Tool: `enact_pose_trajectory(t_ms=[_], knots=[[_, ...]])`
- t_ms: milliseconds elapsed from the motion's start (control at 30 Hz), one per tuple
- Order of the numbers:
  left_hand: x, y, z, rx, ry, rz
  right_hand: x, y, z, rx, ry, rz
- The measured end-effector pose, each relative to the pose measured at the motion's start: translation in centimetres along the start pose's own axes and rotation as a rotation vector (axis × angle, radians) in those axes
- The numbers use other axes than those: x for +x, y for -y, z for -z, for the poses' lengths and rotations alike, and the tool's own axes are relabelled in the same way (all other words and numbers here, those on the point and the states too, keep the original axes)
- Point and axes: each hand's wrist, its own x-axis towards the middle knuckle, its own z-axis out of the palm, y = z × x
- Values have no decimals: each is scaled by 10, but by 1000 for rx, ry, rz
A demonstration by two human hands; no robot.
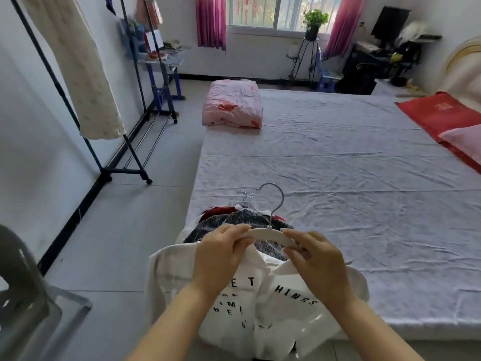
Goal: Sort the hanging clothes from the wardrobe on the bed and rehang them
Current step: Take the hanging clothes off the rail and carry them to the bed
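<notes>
A white hanger (270,237) with a metal hook is held above a white shirt (283,303) printed with black letters, at the bed's near left corner. My left hand (221,254) pinches the hanger's left end. My right hand (316,259) grips its right end. Under the shirt lies a pile of clothes (234,221), dark grey and red, with more hanger hooks (246,196) sticking out. A clothes rack (125,142) stands along the left wall with a cream garment (78,69) hanging on it.
The bed (351,165) carries a folded pink quilt (233,104) at the far left and red and pink pillows (447,126) on the right. A grey chair (28,295) stands at the lower left. A table, plant stand and desk line the far wall.
</notes>
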Motion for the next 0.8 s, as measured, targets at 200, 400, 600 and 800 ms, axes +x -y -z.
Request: enact_pose_trajectory(t_ms=[200,400,600,800], knots=[[81,41,-55,22,45,160,93,-62,-35,13,96,-41],[154,89,-116,121,108,290,181,-131,-81,-27,292,-145],[173,132,-156,287,255,453,233,-189,-130,-158,588,-233],[144,141,-167,357,418,564,199,-219,-124,-114,619,-321]])
